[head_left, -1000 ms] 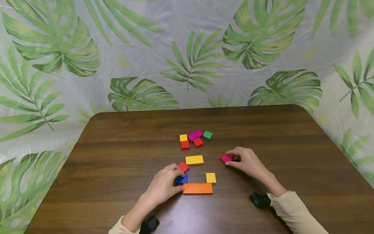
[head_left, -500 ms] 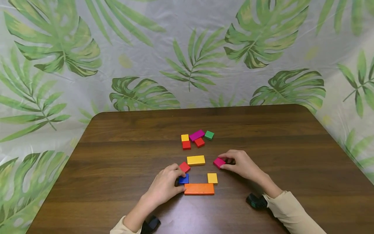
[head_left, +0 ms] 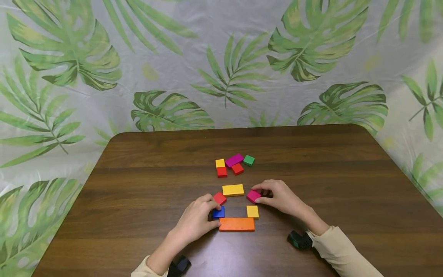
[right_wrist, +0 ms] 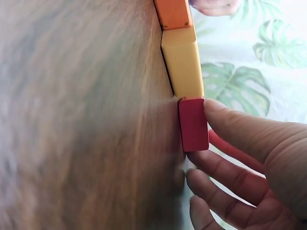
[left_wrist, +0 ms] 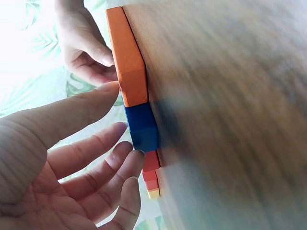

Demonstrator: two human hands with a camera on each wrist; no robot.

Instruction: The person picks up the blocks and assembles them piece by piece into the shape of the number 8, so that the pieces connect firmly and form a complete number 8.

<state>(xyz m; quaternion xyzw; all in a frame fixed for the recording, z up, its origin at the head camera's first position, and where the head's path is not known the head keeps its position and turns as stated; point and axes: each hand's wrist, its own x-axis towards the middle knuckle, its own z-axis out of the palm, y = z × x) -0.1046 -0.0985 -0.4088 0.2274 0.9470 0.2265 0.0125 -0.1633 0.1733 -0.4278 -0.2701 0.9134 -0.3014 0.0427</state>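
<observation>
Head: the right hand (head_left: 281, 197) pinches a magenta square block (head_left: 253, 196) near a yellow square block (head_left: 252, 211) on the brown wooden surface (head_left: 155, 173). Left wrist: the relaxed left hand (left_wrist: 72, 160) touches a blue square block (left_wrist: 141, 128) and long orange rectangular block (left_wrist: 129, 72). Right wrist: thumb (right_wrist: 240, 132) against the magenta block.

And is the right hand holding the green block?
No, the right hand pinches the pink block, and the green block lies farther back.

From here I see a pink block (head_left: 253, 196) askew at right, a blue block (head_left: 219, 212) at left abutting a long orange block (head_left: 237, 224).
</observation>
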